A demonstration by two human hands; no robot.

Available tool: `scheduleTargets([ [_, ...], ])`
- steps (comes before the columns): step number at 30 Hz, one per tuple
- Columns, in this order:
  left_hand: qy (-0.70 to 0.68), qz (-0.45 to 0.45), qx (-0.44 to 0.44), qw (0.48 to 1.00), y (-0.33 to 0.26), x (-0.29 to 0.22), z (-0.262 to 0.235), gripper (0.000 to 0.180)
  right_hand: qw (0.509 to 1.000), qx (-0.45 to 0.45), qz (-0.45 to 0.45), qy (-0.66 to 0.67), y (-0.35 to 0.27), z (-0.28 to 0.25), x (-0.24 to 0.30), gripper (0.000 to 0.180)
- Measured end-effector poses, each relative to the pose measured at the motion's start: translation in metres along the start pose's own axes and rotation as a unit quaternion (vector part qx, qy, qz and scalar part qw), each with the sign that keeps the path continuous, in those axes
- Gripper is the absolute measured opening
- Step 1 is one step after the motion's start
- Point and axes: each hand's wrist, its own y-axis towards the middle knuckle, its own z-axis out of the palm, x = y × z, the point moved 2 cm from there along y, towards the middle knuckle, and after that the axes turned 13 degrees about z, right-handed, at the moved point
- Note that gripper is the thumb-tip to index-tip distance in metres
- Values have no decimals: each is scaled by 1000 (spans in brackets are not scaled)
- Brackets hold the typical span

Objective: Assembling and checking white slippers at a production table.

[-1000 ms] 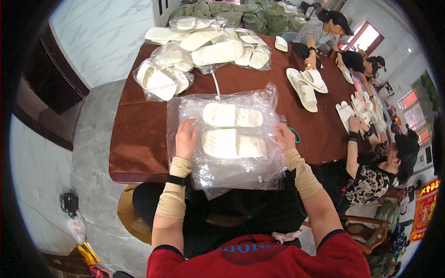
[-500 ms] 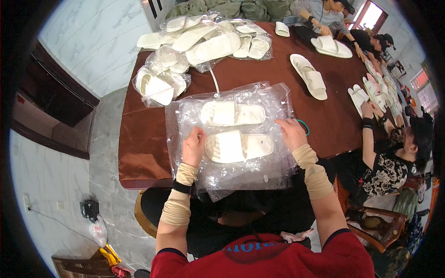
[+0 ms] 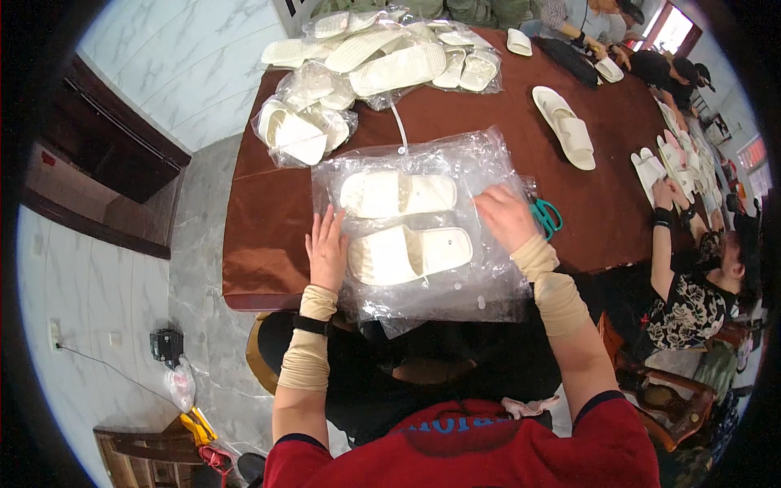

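On the brown-covered tabletop (image 3: 260, 220), two white slippers (image 3: 381, 258) lie side by side within the outline of a clear plastic bag (image 3: 493, 281). The person's left hand (image 3: 328, 254) rests by the bag's left edge, its grip loosely spread. The right hand (image 3: 506, 216) bends over the bag's right part; I can't tell whether that grip pinches the plastic. Green loop handles (image 3: 553, 215) lie just beside that hand.

A dark door (image 3: 118, 134) stands to my left, a black box (image 3: 167, 346) on the grey floor (image 3: 236, 407); to my right, a floral-topped co-worker (image 3: 690, 302) appears near a wooden chair (image 3: 677, 403).
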Motion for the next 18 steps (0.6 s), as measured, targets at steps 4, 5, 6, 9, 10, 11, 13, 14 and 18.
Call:
scheduleTargets([
  [4,7,-6,8,1000,4,-3,14,54,970,152,101,-157,1,35,-42,10],
  [5,3,-7,9,1000,3,-2,17,54,935,219,165,-223,-2,40,-51,13],
  [6,37,-15,18,999,1,-4,19,54,935,223,159,-225,-1,42,-44,13],
  [9,72,-25,27,997,0,-8,24,53,974,156,163,-30,-3,46,-28,21],
  [10,75,-18,27,997,0,-9,25,53,960,208,184,-23,-6,51,-30,25],
  [11,70,-19,29,997,-1,-9,26,53,944,258,206,-16,-9,55,-32,29],
  [13,80,-19,30,996,1,-8,26,58,932,308,193,-6,-8,58,-35,31],
  [14,77,-21,29,996,1,-8,26,58,917,356,179,6,-8,60,-37,34],
  [18,49,-51,8,997,-3,-9,17,60,889,388,227,84,0,56,-40,33],
])
